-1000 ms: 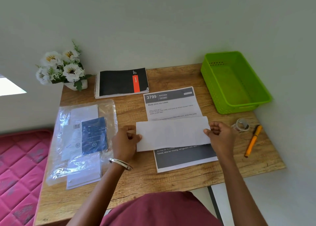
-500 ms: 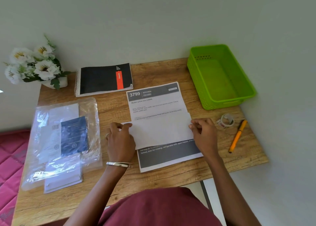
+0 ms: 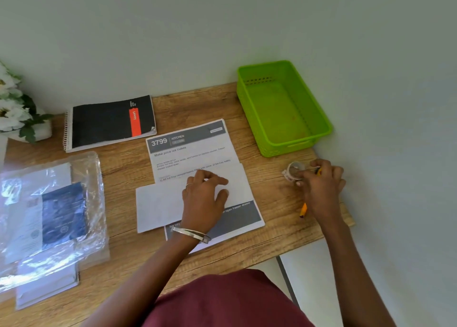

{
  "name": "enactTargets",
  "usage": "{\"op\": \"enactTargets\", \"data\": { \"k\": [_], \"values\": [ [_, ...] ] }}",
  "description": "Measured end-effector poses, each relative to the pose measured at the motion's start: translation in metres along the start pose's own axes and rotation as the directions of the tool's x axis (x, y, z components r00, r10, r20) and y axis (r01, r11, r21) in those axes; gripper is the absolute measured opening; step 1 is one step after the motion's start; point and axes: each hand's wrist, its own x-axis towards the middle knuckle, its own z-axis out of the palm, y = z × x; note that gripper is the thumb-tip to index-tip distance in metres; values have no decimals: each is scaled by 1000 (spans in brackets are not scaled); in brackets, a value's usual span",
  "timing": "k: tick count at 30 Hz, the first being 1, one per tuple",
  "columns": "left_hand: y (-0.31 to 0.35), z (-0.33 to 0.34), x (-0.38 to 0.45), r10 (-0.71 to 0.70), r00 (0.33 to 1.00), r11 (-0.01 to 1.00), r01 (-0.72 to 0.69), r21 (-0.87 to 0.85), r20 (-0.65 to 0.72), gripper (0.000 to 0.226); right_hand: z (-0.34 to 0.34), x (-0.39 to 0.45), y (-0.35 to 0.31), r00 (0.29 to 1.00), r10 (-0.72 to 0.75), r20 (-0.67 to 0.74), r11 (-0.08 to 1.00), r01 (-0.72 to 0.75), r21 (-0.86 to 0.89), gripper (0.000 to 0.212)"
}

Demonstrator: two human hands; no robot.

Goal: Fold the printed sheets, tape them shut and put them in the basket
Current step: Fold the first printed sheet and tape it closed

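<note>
**One hand on the paper, one on the tape**

My left hand (image 3: 202, 200) rests on the folded sheet (image 3: 160, 203), fingers bent loosely, holding it flat on the printed sheet (image 3: 190, 151). My right hand (image 3: 321, 185) pinches the tape roll (image 3: 294, 171) on the wooden table (image 3: 269, 193), just in front of the green basket (image 3: 319, 131).

The left hand (image 3: 205, 200) rests on the folded white paper (image 3: 158, 205) on the printed sheet (image 3: 193, 151). The right hand (image 3: 321, 181) touches the tape roll (image 3: 294, 171) near the green basket (image 3: 319, 129).
</note>
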Motion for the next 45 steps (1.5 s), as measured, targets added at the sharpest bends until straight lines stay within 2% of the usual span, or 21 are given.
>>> {"op": "enactTargets", "data": {
  "k": [4, 8, 14, 17, 20, 25, 27, 30, 35, 40, 45],
  "values": [
    [23, 6, 9, 61, 997, 992, -55, -111, 49, 22, -1, -3, -3, 998, -50, -30, 974, 56, 218, 20],
    [43, 10, 19, 143, 988, 976, -132, -171, 55, 28, -6, -11, -14, 993, -119, 0, 911, 110, 397, 19],
    [51, 16, 21, 161, 987, 978, -155, -142, 27, 19, -11, -24, -24, 979, -203, -13, 864, 186, 468, 14],
    [49, 16, 17, 149, 989, 976, -146, -159, 8, 11, -14, -28, -26, 979, -204, 0, 860, 180, 478, 23],
    [49, 14, 16, 121, 992, 976, -113, -189, 32, 7, -14, -32, -26, 977, -213, 13, 869, 184, 459, 34],
    [47, 11, 15, 72, 988, 963, -34, -266, 135, 4, -13, -33, -27, 983, -182, 21, 891, 156, 426, 23],
    [47, 11, 14, 46, 987, 944, 7, -331, 152, 12, -13, -32, -25, 989, -144, 30, 909, 121, 398, 16],
    [48, 6, 14, -33, 988, 890, 98, -446, 151, 14, -15, -29, -19, 998, -69, -4, 948, 66, 312, 13],
    [43, -2, 19, -128, 960, 759, 256, -599, 248, 12, -15, -20, -15, 997, 34, -64, 992, -26, 121, 13],
    [38, -5, 18, -180, 949, 729, 306, -613, 259, 16, -2, -13, -12, 997, 5, -73, 998, -9, -55, 14],
    [31, -8, 15, -179, 961, 792, 269, -548, 213, 11, 2, -17, -16, 993, 26, -114, 998, -32, -55, 23]
  ]
}}
